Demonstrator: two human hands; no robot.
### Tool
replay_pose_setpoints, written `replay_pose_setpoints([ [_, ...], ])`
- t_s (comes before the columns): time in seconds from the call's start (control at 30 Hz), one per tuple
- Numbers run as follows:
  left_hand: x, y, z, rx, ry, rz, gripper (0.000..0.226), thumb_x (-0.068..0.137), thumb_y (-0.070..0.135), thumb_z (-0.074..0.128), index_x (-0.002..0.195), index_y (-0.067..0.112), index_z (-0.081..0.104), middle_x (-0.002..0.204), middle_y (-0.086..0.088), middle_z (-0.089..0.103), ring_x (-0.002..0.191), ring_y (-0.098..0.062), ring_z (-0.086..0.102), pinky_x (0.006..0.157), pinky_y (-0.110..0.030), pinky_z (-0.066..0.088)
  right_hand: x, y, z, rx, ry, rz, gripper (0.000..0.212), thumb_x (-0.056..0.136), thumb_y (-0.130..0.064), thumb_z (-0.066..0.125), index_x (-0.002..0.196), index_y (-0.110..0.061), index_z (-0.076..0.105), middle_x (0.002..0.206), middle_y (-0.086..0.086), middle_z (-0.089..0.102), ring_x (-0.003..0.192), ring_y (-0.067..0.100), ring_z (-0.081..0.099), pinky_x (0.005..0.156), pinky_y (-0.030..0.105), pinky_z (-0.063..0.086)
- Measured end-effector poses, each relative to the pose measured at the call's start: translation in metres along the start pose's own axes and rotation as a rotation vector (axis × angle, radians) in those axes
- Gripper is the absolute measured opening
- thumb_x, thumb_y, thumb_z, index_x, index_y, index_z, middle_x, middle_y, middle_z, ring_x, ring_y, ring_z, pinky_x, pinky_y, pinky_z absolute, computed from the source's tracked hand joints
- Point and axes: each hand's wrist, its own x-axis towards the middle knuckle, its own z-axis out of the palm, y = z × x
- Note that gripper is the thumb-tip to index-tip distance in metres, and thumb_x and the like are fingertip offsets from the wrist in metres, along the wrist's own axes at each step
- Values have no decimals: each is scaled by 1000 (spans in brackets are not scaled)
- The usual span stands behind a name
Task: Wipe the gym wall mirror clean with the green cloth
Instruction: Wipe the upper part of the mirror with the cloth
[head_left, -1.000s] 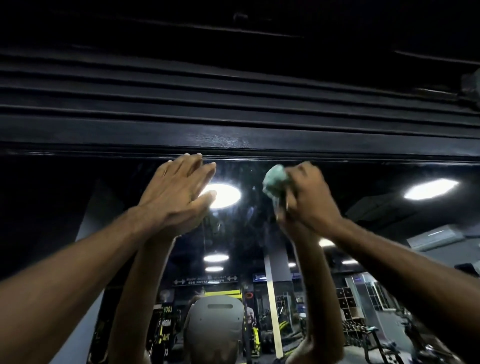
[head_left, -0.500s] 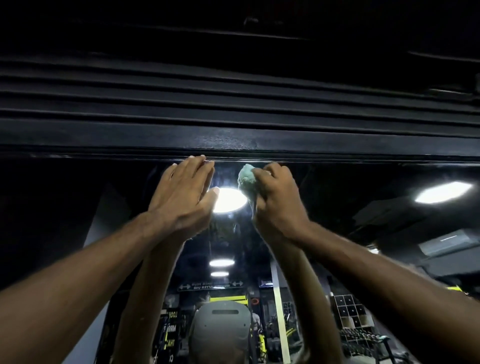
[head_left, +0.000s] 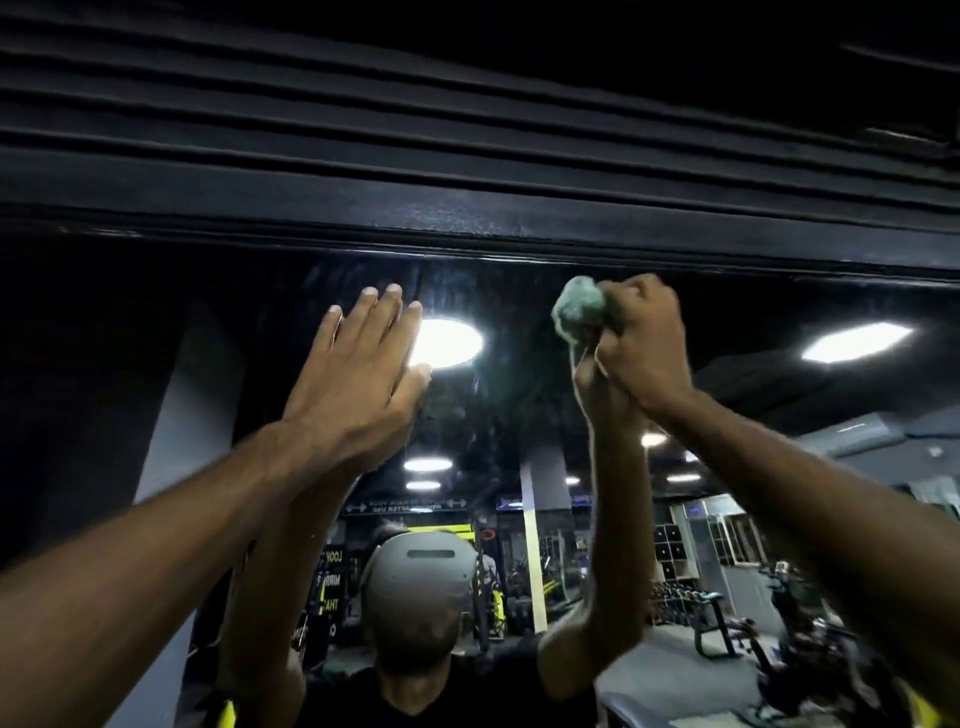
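Observation:
The wall mirror (head_left: 753, 332) fills the lower part of the view, its top edge just above my hands. My right hand (head_left: 644, 343) grips the bunched green cloth (head_left: 579, 307) and holds it against the glass close under that top edge. My left hand (head_left: 358, 374) lies flat on the mirror with straight fingers, to the left of the cloth. Both arms reach upward. Faint smears show on the glass between my hands.
A black ribbed panel (head_left: 467, 156) runs along the wall above the mirror. The glass reflects a person's head and arms, round ceiling lights (head_left: 447, 343), a pillar (head_left: 535, 519) and gym equipment (head_left: 727, 613) at the lower right.
My right hand with the cloth has slid to the right along the top of the mirror, away from my left hand. My left hand stays flat on the glass.

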Motion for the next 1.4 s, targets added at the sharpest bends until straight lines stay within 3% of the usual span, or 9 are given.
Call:
replay_pose_setpoints([
  [0.07,-4,5,-2,-11,-19,1,74,98,53,15,166,26,6,174,-1,-6,159,-19,-12,129,-49,-7,-21,-22,9,1,67,146,45,77,-7,50,118,-11,69,102,14,55,96,31,48,82,43,46],
  [0.27,-24,25,6,50,-61,94,69,101,52,15,164,32,-3,174,0,-10,159,-25,-14,125,-62,-6,-67,-16,-15,-11,-196,-313,46,76,-16,58,120,-7,68,103,14,59,95,29,53,77,33,47],
  [0.4,-38,30,14,54,-60,78,71,101,53,14,165,27,-1,173,-5,-11,159,-27,-15,126,-61,-6,-55,-10,-15,-88,25,265,41,86,-7,51,124,-10,67,106,11,53,101,26,49,82,25,36],
  [0.6,-56,38,21,39,-64,59,76,97,57,13,165,25,3,172,-7,-12,159,-29,-13,126,-62,-3,-144,-28,-37,6,-270,-268,23,84,-19,59,104,-8,59,94,3,45,86,16,41,64,27,33],
  [0.77,-69,49,30,64,-81,90,78,97,58,15,165,23,5,171,-7,-10,159,-30,-10,124,-68,0,-95,1,-26,-96,36,387,30,91,-7,58,120,-13,56,113,0,43,103,11,42,84,21,41],
  [0.97,-86,64,35,74,-98,92,76,98,55,23,165,20,15,173,-10,4,159,-36,-1,121,-73,6,-158,-14,-57,-68,-306,-150,30,86,-24,54,112,-9,58,98,5,48,89,16,42,62,27,44],
  [1.13,-104,87,42,63,-122,79,77,97,53,24,165,18,18,172,-11,5,159,-37,1,122,-72,5,-170,-3,-57,-148,-77,382,23,89,-14,53,112,-17,51,108,1,43,96,15,44,80,36,54],
  [1.27,-113,98,47,52,-119,63,78,96,54,23,165,19,15,173,-11,2,159,-36,-3,122,-71,2,-218,-10,-73,-40,-372,-66,27,85,-26,62,108,-15,51,99,4,48,85,13,43,62,22,43],
  [1.4,-121,100,51,71,-120,96,80,96,56,29,164,17,20,173,-13,7,159,-38,4,121,-73,8,-150,41,-82,-152,-71,428,21,88,-5,58,107,-14,53,107,4,46,96,17,46,79,30,49],
])
